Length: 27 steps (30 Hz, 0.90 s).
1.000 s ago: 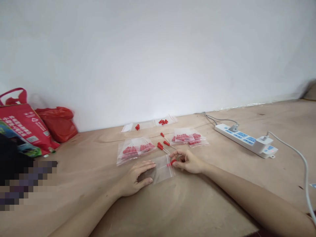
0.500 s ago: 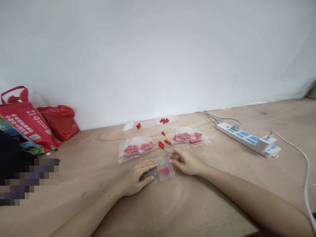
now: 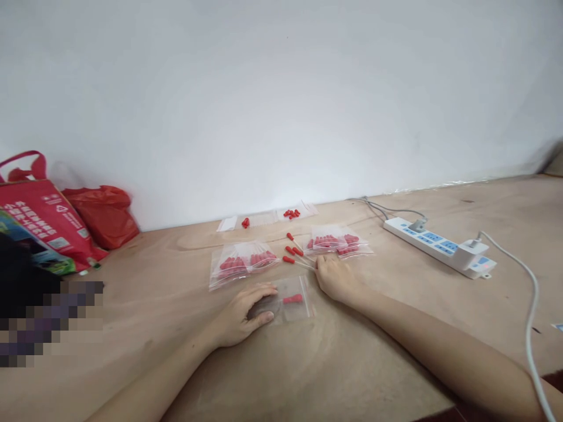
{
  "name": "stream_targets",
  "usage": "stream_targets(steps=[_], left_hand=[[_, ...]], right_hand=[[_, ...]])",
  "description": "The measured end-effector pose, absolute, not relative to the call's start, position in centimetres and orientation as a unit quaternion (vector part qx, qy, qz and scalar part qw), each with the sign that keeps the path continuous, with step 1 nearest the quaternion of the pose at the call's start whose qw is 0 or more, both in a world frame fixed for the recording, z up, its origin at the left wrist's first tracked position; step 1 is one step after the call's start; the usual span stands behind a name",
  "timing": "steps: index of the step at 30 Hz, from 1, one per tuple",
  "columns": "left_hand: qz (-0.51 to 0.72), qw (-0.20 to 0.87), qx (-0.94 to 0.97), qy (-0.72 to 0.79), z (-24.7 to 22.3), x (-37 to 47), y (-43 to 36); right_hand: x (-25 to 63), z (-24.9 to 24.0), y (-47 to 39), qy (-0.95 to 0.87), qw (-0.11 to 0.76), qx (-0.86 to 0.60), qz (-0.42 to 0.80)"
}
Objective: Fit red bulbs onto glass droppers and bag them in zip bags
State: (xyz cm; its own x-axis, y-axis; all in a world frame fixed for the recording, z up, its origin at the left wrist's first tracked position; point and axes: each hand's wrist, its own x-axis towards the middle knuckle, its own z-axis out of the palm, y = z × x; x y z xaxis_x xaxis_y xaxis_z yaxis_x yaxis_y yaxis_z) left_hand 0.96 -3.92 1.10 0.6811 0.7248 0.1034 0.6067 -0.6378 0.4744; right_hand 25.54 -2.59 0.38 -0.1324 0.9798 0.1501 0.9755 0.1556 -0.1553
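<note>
My left hand (image 3: 246, 313) rests with thumb and fingers apart on the left part of a clear zip bag (image 3: 303, 310). One red bulb (image 3: 293, 299) shows in that bag. My right hand (image 3: 333, 278) is above and to the right of it, its fingers curled at the ends of thin clear stems; the fingertips are partly hidden. Those stems lead to red-tipped droppers (image 3: 289, 259) lying on the table. Behind my left hand lie filled bags of red bulbs (image 3: 235, 265). More filled bags (image 3: 328, 241) lie just behind my right hand.
By the wall are flat clear bags with loose red pieces (image 3: 291, 214) on them. A white power strip (image 3: 431, 240) with plugs and cables lies at the right. A red printed bag (image 3: 48, 217) and a red plastic bag (image 3: 105, 214) stand at the left, near a dark item.
My right hand has moved from the clear bag's right edge up and right to the dropper stems, its fingers closing. The droppers have shifted slightly. My left hand stays on the bag.
</note>
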Motion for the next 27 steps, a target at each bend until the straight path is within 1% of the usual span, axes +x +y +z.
stream_targets(steps=[3, 9, 10, 12, 16, 18, 20, 23, 27], left_hand=[[0.141, 0.203, 0.894, 0.373, 1.0, 0.9, -3.9], [0.146, 0.209, 0.893, 0.369, 1.0, 0.8, -3.9], [0.146, 0.210, 0.893, 0.370, 1.0, 0.8, -3.8], [0.144, 0.210, 0.893, 0.372, 1.0, 0.8, -3.8], [0.142, 0.208, 0.891, 0.378, 1.0, 0.8, -3.9], [0.143, 0.208, 0.890, 0.380, 1.0, 0.8, -3.9], [0.146, 0.211, 0.890, 0.377, 1.1, 0.9, -4.0], [0.156, 0.216, 0.889, 0.373, 1.2, 1.0, -4.1], [0.160, 0.218, 0.887, 0.375, 1.5, 1.0, -4.2]], right_hand=[[25.8, 0.0, -2.4, -0.762, 0.109, -0.638, 0.019], [27.3, -0.4, -1.7, -0.773, 0.171, -0.611, 0.008], [27.6, -0.2, -1.6, -0.769, 0.199, -0.608, 0.004], [28.1, 0.4, -1.3, -0.753, 0.286, -0.592, 0.006], [28.8, 1.6, -1.2, -0.693, 0.467, -0.542, 0.086], [29.1, 1.9, -1.3, -0.661, 0.531, -0.516, 0.125], [29.1, 2.0, -1.4, -0.641, 0.571, -0.487, 0.162], [29.0, 1.8, -1.4, -0.636, 0.587, -0.457, 0.204], [28.6, 1.1, -1.5, -0.675, 0.549, -0.457, 0.184]])
